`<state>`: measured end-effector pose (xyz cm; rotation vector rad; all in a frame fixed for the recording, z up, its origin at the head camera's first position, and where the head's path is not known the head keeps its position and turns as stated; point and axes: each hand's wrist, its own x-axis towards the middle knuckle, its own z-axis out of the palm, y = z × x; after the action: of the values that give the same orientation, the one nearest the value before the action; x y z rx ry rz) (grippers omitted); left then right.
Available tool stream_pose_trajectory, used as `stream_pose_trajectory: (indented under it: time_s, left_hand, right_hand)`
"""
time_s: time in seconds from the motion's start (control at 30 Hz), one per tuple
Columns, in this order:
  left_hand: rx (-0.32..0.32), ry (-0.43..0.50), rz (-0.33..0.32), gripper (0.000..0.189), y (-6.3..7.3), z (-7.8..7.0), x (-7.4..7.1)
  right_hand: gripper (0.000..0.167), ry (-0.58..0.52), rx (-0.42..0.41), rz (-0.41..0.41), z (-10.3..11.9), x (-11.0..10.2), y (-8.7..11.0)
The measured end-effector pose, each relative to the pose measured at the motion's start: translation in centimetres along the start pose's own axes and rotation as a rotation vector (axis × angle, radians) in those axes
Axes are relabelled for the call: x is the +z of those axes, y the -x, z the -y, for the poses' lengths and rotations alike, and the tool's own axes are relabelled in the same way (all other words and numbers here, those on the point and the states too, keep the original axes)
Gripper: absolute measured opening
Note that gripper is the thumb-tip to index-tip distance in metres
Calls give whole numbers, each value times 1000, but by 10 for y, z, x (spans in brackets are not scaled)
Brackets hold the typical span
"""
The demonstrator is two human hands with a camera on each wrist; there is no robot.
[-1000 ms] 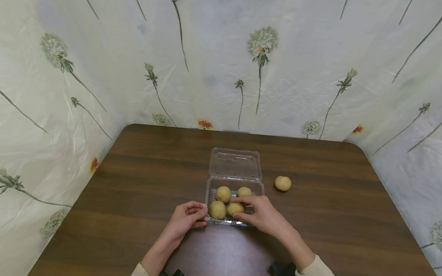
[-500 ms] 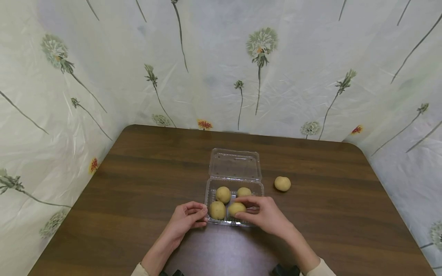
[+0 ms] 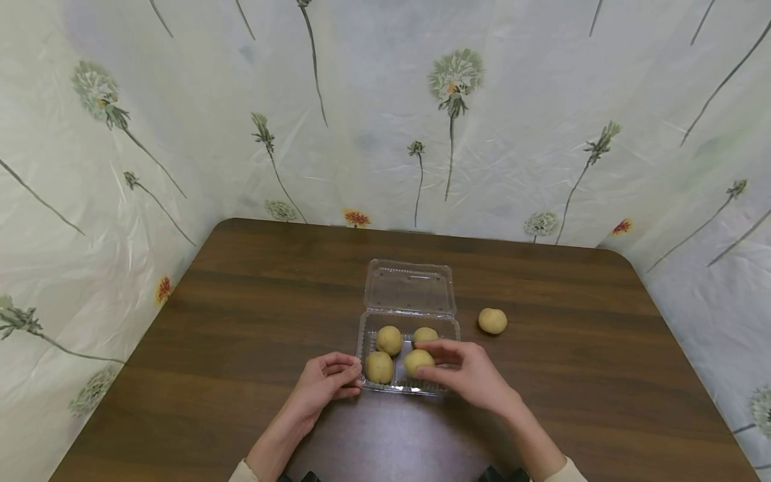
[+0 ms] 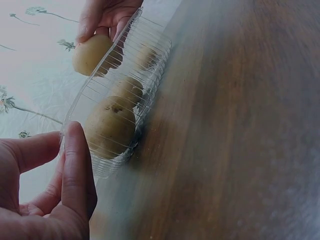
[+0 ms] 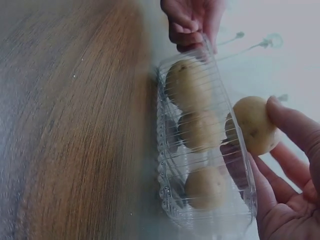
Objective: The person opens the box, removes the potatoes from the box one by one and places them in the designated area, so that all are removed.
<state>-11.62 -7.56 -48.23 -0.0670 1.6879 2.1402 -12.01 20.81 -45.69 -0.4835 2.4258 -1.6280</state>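
Dandelion-print sheeting [image 3: 373,134] behind & both sides of dk. brown table [image 3: 271,301]. L hand [image 3: 327,381] at near-L corner of clear clamshell [image 3: 446,325], pinching its rim betw. thumb & finger; prob. steadying. Clamshell mid-table, lid [image 3: 409,288] laid back on far side. Inside, L half: front-L potato [image 3: 379,367], back-L potato [image 3: 389,341]. R half: back-R potato [image 3: 424,334], partly hidden by R hand [image 3: 472,368]. Held potato [image 3: 418,362] over front R, up abt. rim level per wrist views; R hand has it, thumb vs. fingers, spread only to potato's width. Far R: loose potato [image 3: 492,321] on table, apart from clamshell. Step, my read: handling one potato at front-R spot; can't tell if going in or out. Next move prob. needs firm L pinch, careful R clearance of rim & back-R potato.
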Motion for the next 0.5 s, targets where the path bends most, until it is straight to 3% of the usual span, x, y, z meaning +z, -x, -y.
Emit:
stream_pose_trajectory:
  time_s: [0.5]
  left_hand:
    - [-1,-2,-13,26,0,1,0]
  right_hand:
    - [40,-66,98,-66,1,-6,8]
